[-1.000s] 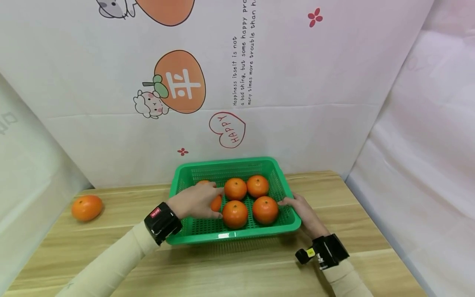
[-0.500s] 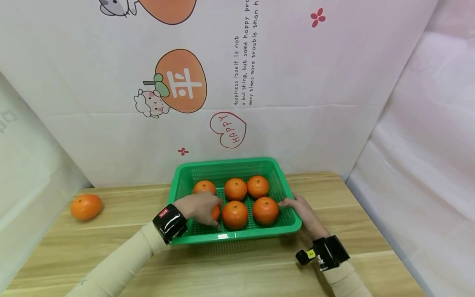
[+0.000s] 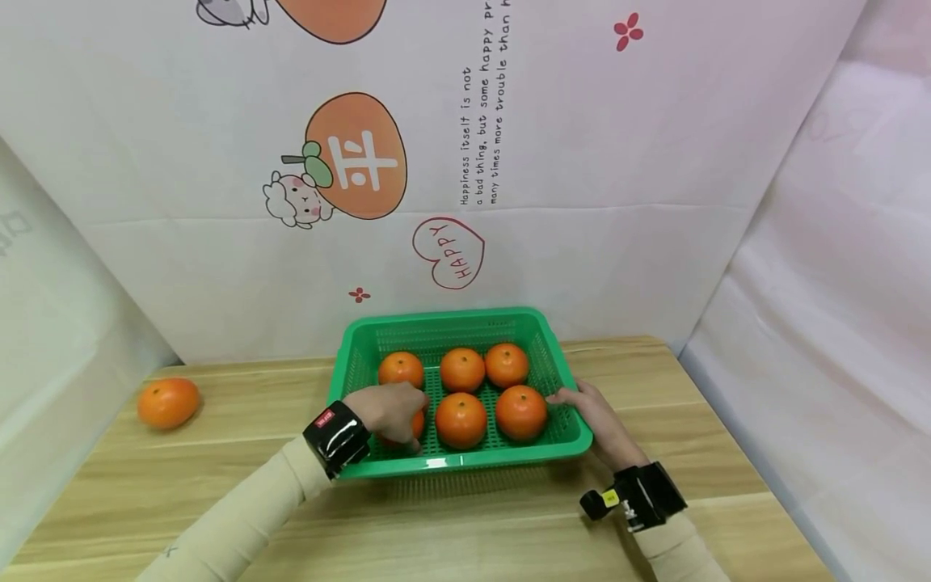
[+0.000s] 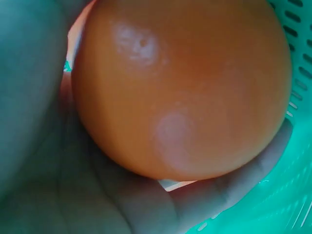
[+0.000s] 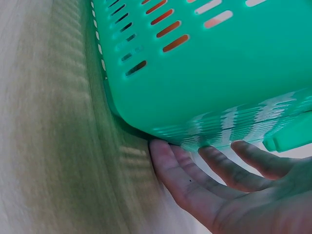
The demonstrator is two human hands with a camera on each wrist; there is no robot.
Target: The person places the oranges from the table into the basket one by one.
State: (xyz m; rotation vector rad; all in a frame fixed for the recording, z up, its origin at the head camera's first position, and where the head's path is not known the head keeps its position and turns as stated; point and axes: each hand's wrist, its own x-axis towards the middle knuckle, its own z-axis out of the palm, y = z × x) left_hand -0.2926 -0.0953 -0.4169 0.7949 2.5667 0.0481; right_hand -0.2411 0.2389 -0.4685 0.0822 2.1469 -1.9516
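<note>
The green plastic basket (image 3: 502,459) stands on the table with several oranges in it. Inside its near left part, my left hand (image 3: 390,411) grips an orange (image 4: 185,92), thumb and palm curved round the fruit in the left wrist view. Behind that hand lies another orange (image 3: 401,369); to its right sits an orange (image 3: 461,420) in the front row. My right hand (image 3: 602,416) holds the basket's right side, thumb over the rim. In the right wrist view its fingers (image 5: 183,178) lie against the outer wall, low near the bottom.
A lone orange (image 3: 169,403) rests on the wooden table (image 3: 465,533), left of the basket. Close behind the basket rises a white printed cloth (image 3: 582,267). More white cloth (image 3: 822,339) hangs along the right side, and also on the left.
My left hand has shifted the gripped orange toward the basket's near left, away from the front-row orange beside it. The back left orange now shows more fully. My right hand stays in place.
</note>
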